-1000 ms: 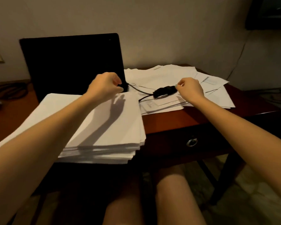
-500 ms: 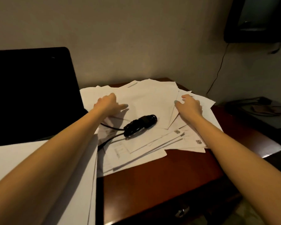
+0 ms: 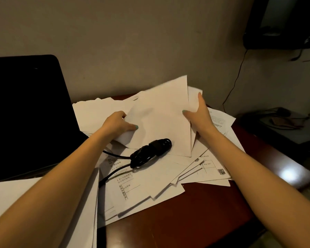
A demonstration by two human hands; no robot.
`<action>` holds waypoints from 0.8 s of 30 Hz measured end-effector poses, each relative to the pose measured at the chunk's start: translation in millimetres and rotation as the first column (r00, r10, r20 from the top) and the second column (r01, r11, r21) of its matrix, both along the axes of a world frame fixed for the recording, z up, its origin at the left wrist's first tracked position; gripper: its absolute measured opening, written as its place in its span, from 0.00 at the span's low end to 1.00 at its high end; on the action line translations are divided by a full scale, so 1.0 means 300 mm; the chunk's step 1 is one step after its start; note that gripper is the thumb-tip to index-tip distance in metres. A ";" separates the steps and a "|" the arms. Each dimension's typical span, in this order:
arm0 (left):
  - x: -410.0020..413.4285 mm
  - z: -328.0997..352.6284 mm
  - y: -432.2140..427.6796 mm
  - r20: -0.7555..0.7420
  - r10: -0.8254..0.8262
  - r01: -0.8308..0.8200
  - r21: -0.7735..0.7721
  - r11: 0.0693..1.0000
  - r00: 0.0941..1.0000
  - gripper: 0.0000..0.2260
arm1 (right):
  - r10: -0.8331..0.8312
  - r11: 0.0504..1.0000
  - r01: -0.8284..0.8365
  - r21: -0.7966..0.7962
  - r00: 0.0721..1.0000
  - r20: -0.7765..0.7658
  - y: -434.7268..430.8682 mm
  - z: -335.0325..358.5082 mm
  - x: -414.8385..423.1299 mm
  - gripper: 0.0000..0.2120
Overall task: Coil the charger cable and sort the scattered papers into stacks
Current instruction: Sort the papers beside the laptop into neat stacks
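1. Cable [image 3: 150, 153]: it reads as coiled, a tight black bundle lying on the loose papers [image 3: 150, 190] mid-desk, just near of the sheets you hold. Two leads trail left toward the laptop [image 3: 25, 113], and I can't tell where they end. Call this part done or close to it.
2. Hands: they are apart, one on each side of the same sheets [image 3: 159, 119]. Your left hand [image 3: 121, 124] pinches the left edge, thumb on top. Your right hand [image 3: 199, 115] clamps the right edge, thumb on top and fingers behind. The sheets' far edge is tilted up off the pile. I can't count them.
3. Stack [image 3: 7, 194]: one thick, squared pile sits near left, in front of the laptop and partly under your left arm.
4. Left to do: most of the sorting. The papers lie fanned and overlapping across the right half of the desk [image 3: 195, 221], some printed, some blank, several under the cable.
5. Judgement: sorting is at an early stage. Expect to move the cable off before you clear what's beneath it.
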State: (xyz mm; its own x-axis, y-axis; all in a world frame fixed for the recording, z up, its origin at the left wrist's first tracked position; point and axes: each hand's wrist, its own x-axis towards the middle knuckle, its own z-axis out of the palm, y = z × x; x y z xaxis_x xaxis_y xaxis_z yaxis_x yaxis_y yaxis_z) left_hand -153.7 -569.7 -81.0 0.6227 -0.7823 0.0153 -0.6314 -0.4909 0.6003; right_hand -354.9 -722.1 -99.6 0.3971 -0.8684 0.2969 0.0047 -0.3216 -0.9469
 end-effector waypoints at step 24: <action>-0.047 0.076 0.016 -0.253 -0.254 -0.051 -0.796 0.603 0.933 0.22 | -0.017 0.996 0.036 -0.083 0.974 0.226 0.080 0.126 0.031 0.05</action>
